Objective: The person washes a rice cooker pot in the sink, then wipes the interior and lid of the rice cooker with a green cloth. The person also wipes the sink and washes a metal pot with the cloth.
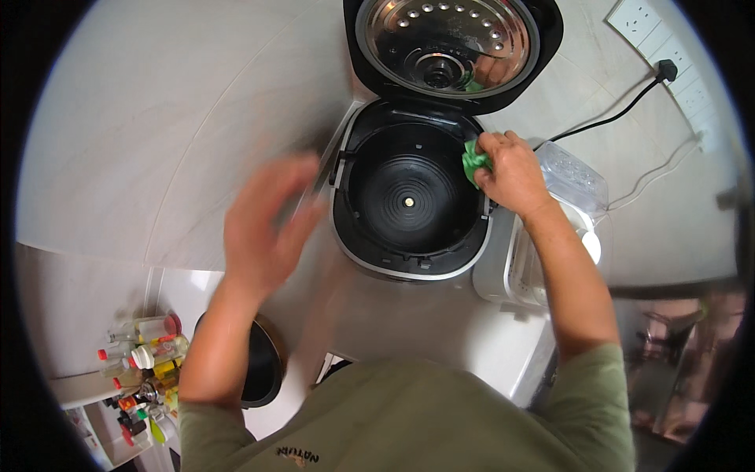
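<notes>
A rice cooker (377, 251) stands before me with its lid (454, 47) raised, showing the lid's shiny metal inner plate. Its dark cavity (389, 177) has no pot in it, and a small brass-coloured sensor (409, 202) shows at the centre of the bottom. My right hand (512, 171) pinches a crumpled green cloth (473, 162) against the cooker's upper right rim. My left hand (268, 221) is blurred and raised in the air left of the cooker, thumb and fingers apart, holding nothing.
A dark inner pot (262, 363) stands partly behind my left forearm. Several bottles (156, 351) crowd the lower left. Right of the cooker is a white appliance or container (495, 274) with a clear lid (572, 174). A black plug (666, 71) sits in the wall sockets (637, 23), its cord running toward the cooker.
</notes>
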A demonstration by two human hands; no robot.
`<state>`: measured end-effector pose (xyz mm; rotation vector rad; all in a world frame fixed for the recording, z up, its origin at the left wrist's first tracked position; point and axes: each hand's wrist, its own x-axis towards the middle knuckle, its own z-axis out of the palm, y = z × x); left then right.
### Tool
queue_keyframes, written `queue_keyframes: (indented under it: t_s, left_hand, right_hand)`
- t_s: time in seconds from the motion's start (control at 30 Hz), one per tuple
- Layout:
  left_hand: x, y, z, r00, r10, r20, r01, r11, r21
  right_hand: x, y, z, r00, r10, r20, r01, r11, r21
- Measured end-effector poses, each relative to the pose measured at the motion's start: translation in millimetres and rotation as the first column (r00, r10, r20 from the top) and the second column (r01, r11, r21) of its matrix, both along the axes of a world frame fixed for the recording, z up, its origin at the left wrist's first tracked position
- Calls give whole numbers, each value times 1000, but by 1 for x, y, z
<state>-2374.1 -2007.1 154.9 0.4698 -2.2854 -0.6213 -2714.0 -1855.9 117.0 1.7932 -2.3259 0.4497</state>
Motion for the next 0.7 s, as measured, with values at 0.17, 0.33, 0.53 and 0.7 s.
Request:
queue_keyframes:
  t_s: [0.17, 0.33, 0.53, 0.7]
  left_hand:
    - [110, 60, 3, 972, -65, 225, 41, 993, 109]
    - [155, 102, -38, 961, 240, 137, -275, 892, 360]
    - [201, 134, -48, 888, 366, 277, -424, 885, 192]
    - [276, 161, -46, 726, 589, 354, -671, 719, 181]
  right_hand:
    - [12, -20, 12, 556, -245, 794, 311, 948, 75]
    - [57, -101, -44, 744, -8, 668, 359, 847, -391]
    - [110, -142, -48, 884, 343, 319, -200, 892, -406]
    - [22, -87, -42, 789, -17, 615, 140, 978, -153]
